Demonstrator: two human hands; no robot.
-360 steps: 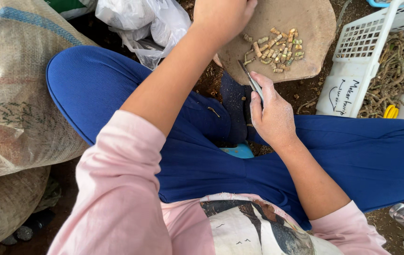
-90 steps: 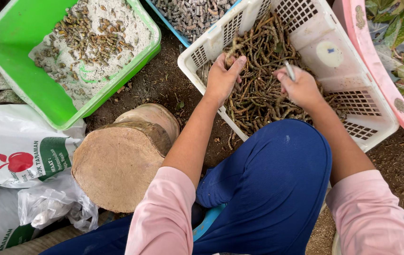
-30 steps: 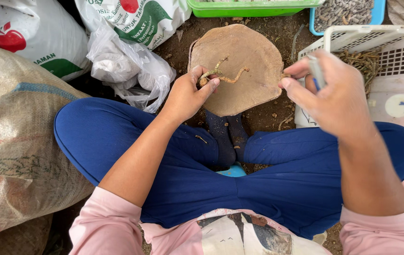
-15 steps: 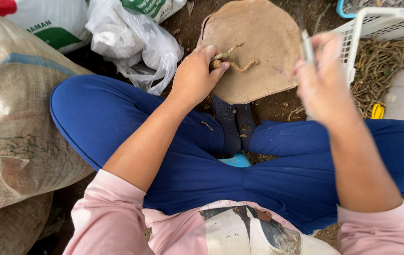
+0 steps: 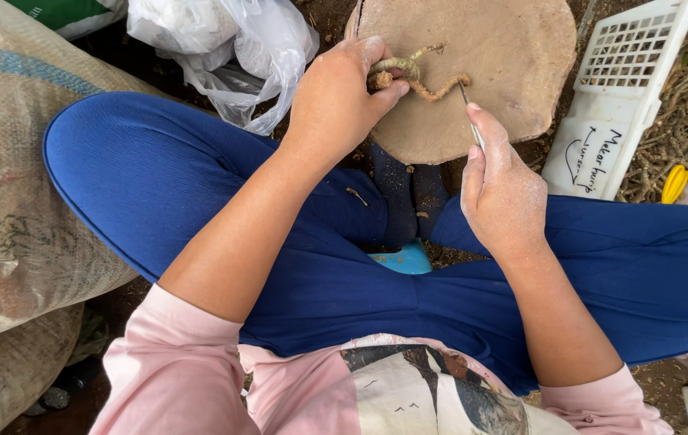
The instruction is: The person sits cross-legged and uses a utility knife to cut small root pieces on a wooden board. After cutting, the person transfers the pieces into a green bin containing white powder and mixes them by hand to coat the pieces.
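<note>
Fingers of the left hand (image 5: 336,101) curled around one end of a knobbly, forked root piece (image 5: 416,74), pinning it flat on the round wooden block (image 5: 505,72) at the top centre of the frame. The forearm ran diagonally up from the lower left, its wrist bent slightly inward. The right hand (image 5: 501,193), dusted pale, was closed around a thin metal blade (image 5: 468,109), whose tip met the root's other end. The block looked smooth, dry and tan, with a rough edge. A crumpled clear plastic bag (image 5: 223,44) lay at upper left, a coarse woven sack (image 5: 6,193) along the left edge, and a white latticed plastic basket (image 5: 626,97) of twiggy roots at upper right.
</note>
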